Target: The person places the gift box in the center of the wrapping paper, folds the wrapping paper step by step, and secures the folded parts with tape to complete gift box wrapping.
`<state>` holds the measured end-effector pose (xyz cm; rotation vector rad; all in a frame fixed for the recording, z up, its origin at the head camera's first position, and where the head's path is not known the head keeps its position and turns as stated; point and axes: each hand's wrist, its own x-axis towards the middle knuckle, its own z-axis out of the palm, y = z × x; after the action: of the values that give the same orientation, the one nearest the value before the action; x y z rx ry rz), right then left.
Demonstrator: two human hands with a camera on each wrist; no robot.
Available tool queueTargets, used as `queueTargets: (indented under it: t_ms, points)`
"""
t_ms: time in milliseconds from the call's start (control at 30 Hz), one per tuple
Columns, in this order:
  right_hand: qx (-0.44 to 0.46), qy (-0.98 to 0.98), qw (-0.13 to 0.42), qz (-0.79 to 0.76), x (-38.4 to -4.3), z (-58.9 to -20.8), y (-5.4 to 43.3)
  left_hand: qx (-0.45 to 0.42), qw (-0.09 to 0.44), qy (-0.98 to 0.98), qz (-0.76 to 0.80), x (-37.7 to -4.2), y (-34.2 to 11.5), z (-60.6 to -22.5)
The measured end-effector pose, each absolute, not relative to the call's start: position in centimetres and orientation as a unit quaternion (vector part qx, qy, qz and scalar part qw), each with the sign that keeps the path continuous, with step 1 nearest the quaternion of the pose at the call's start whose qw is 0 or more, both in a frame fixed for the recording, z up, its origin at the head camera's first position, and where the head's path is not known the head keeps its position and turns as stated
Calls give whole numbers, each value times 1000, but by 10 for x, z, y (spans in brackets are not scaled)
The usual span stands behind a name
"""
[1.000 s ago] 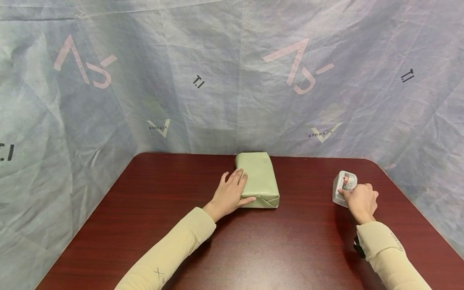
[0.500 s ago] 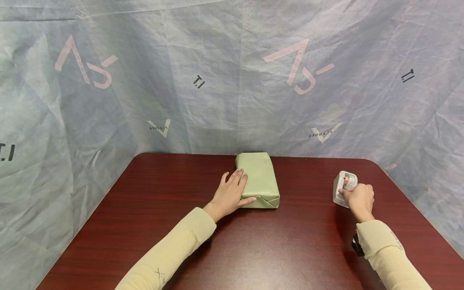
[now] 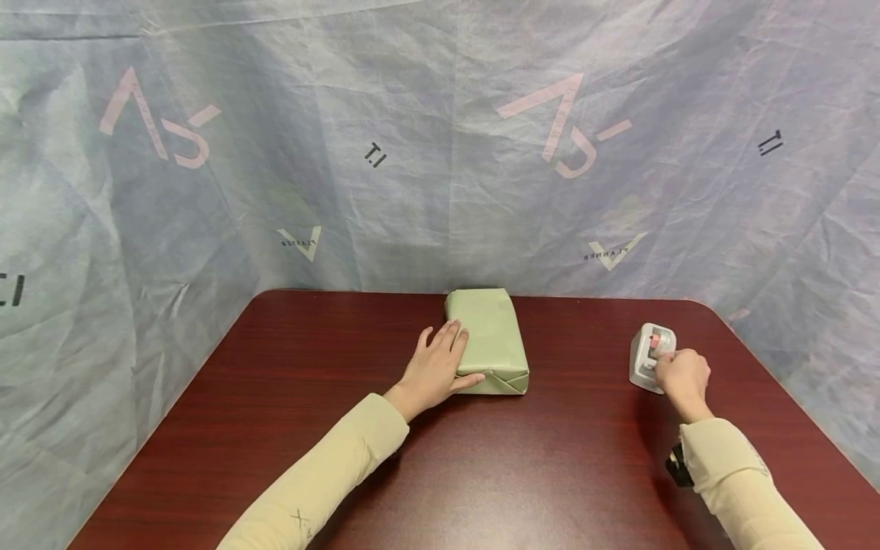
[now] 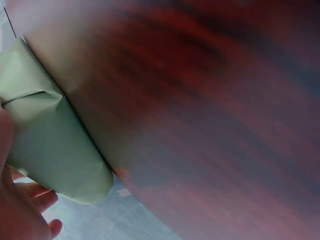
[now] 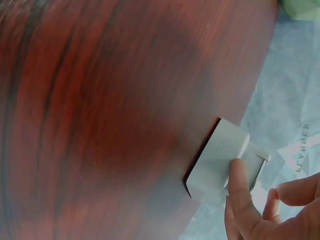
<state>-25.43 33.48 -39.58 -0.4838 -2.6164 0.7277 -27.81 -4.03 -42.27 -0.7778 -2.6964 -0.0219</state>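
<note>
A green wrapped package point(image 3: 488, 328) lies flat near the back middle of the table. My left hand point(image 3: 429, 374) rests along its left side, fingers spread on the top and thumb across the near folded end. In the left wrist view the fingers point(image 4: 42, 200) lie at the package's edge. At the right, a light grey tape dispenser point(image 3: 644, 359) stands on the table. My right hand point(image 3: 684, 378) is at its near end. In the right wrist view one digit touches the dispenser's side, and bent fingertips hover beside the toothed cutter. I cannot tell whether they pinch tape.
The dark red wooden table point(image 3: 550, 473) has rounded back corners. A grey printed cloth point(image 3: 412, 153) hangs behind it and at both sides. The package and the dispenser stand well apart. A dark device point(image 3: 679, 464) sits under the right sleeve.
My right thumb has drawn back from over the dispenser toward its near right side. My left hand and the package stay where they were.
</note>
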Motion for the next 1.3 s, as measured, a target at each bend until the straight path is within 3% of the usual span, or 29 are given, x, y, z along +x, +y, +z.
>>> queueTargets:
  t_ms: [533, 933, 1167, 1300]
  points:
    - [-215, -915, 117, 322, -257, -398, 326, -271, 156, -950, -9, -279, -40, -423]
    - [-171, -925, 111, 322, -250, -395, 328, -272, 154, -950, -15, -278, -41, -424]
    - [-121, -934, 172, 289, -245, -403, 331, -271, 146, -951, -16, -278, -41, -423]
    - [-135, -933, 166, 289, -241, -398, 333, -269, 137, -953, -21, -278, -40, -421]
